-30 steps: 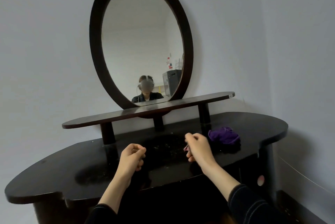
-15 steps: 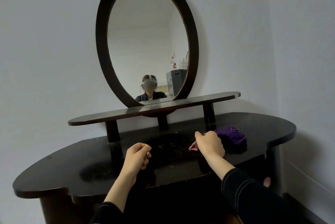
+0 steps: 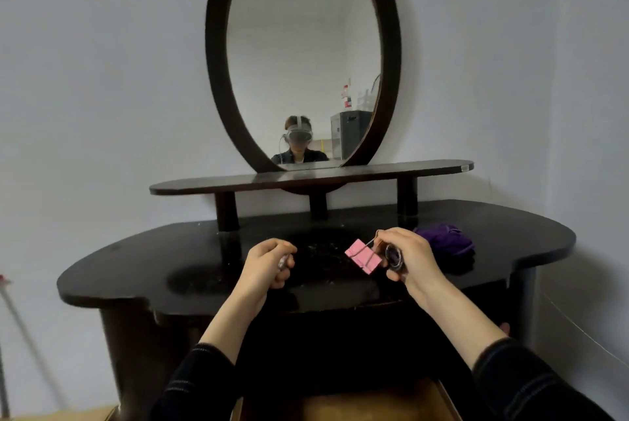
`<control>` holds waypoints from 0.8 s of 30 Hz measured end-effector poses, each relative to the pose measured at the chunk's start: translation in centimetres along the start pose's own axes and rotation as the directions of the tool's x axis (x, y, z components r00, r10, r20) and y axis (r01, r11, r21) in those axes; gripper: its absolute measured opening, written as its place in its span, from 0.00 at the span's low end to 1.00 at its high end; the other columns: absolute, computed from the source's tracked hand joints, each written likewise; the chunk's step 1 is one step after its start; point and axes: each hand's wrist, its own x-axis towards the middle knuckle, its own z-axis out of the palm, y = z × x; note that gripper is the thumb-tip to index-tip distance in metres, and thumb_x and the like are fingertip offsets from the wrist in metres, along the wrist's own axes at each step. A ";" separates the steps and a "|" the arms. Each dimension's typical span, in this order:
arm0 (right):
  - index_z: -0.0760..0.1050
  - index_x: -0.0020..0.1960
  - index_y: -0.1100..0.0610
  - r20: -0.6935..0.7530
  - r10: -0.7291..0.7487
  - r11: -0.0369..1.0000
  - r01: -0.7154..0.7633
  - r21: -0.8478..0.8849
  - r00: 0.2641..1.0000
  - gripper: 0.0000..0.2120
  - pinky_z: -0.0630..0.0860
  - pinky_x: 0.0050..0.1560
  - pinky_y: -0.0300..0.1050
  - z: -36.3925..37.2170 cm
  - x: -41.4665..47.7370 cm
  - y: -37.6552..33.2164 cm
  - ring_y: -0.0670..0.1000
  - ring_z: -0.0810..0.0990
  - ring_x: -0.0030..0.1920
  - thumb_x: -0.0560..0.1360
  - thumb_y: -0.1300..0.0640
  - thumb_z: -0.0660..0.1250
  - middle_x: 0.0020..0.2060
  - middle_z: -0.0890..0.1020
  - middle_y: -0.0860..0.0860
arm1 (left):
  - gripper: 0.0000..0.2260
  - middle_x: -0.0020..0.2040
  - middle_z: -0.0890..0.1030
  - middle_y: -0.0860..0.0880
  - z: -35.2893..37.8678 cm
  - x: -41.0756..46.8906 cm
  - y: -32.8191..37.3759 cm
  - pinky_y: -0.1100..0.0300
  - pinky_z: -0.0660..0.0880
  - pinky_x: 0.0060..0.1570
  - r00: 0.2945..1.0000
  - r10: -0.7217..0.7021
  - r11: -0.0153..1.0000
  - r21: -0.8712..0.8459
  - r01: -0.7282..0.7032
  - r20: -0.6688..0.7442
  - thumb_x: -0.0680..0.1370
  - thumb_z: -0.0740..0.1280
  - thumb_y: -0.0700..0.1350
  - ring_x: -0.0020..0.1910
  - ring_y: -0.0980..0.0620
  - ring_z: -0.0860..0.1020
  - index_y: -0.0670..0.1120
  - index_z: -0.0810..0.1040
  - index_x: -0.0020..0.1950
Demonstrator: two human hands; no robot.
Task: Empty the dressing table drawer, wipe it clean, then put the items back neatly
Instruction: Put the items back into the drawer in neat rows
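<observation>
Pink clip (image 3: 363,256), matte, silver wire handles; long axis ran upper-left to lower-right, handles toward right hand (image 3: 408,259), which pinched them. Left hand (image 3: 267,262) curled round small item (image 3: 283,262).

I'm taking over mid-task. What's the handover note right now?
Left hand grips a small item, too hidden to name.
Right hand pinches a pink binder clip by its wire and holds a small dark round object.
Purple cloth lies on the tabletop, right side.
Drawer is open below; its visible part is bare. Wiped or not: cannot tell.
Remaining: get these items neatly back in.
</observation>
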 end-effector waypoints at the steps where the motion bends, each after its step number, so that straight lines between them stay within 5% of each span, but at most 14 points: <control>1: 0.79 0.38 0.58 0.055 0.000 1.000 -0.002 0.027 0.998 0.10 0.60 0.22 0.38 0.0 -1.0 -0.3 0.49 0.73 0.27 0.78 0.59 0.68 0.33 0.80 0.56 | 0.08 0.34 0.74 0.45 0.2 -1.0 0.3 0.65 0.58 0.23 1.000 0.017 1.000 -0.008 -0.017 0.010 0.78 0.66 0.40 0.24 0.54 0.66 0.46 0.81 0.40; 6: 0.75 0.40 0.58 0.380 -0.009 0.969 -0.087 0.232 0.925 0.07 0.61 0.22 0.37 -0.8 -7.5 -0.4 0.49 0.73 0.28 0.73 0.55 0.67 0.35 0.78 0.54 | 0.04 0.33 0.72 0.46 0.8 -8.7 -0.4 0.68 0.57 0.24 0.968 0.161 0.986 -0.076 -0.149 0.193 0.76 0.66 0.43 0.23 0.55 0.62 0.45 0.79 0.43; 10: 0.80 0.38 0.57 0.557 0.044 0.990 0.040 -0.136 0.830 0.10 0.75 0.37 0.44 -3.1 -11.9 3.3 0.52 0.80 0.38 0.75 0.53 0.67 0.39 0.81 0.56 | 0.05 0.31 0.74 0.48 1.0 -15.0 -7.5 0.66 0.59 0.23 0.946 0.011 0.996 0.082 -0.040 0.324 0.78 0.66 0.43 0.24 0.55 0.64 0.44 0.79 0.44; 12: 0.82 0.40 0.57 0.546 0.134 0.929 0.087 -0.361 0.827 0.11 0.77 0.44 0.42 -3.9 -13.4 7.0 0.52 0.81 0.42 0.76 0.53 0.67 0.39 0.82 0.58 | 0.06 0.30 0.75 0.50 1.2 -16.7 -12.3 0.66 0.62 0.22 0.942 -0.143 0.976 0.203 0.083 0.304 0.80 0.65 0.40 0.24 0.56 0.67 0.43 0.79 0.44; 15: 0.83 0.41 0.53 0.444 0.318 0.823 -0.012 -0.568 0.837 0.08 0.71 0.30 0.38 -5.0 -14.5 13.9 0.45 0.78 0.33 0.79 0.54 0.70 0.33 0.82 0.50 | 0.07 0.31 0.77 0.50 1.2 -17.6 -19.0 0.69 0.67 0.27 0.922 -0.318 0.887 0.411 0.208 0.219 0.80 0.64 0.37 0.25 0.60 0.72 0.41 0.81 0.44; 18: 0.83 0.43 0.55 0.392 0.504 0.717 -0.120 -0.687 0.770 0.08 0.65 0.24 0.36 -6.1 -14.4 19.8 0.42 0.72 0.25 0.80 0.56 0.69 0.28 0.79 0.47 | 0.07 0.37 0.81 0.46 1.3 -17.3 -23.8 0.60 0.73 0.34 0.870 -0.452 0.771 0.576 0.271 0.196 0.79 0.65 0.39 0.33 0.54 0.77 0.40 0.82 0.47; 24: 0.85 0.42 0.52 0.330 0.642 0.598 -0.182 -0.780 0.692 0.09 0.64 0.24 0.40 -6.1 -14.9 25.4 0.48 0.69 0.23 0.79 0.52 0.70 0.28 0.77 0.54 | 0.08 0.45 0.83 0.45 1.4 -16.8 -25.9 0.49 0.79 0.45 0.851 -0.483 0.532 0.841 0.098 0.206 0.79 0.64 0.45 0.43 0.44 0.81 0.43 0.81 0.49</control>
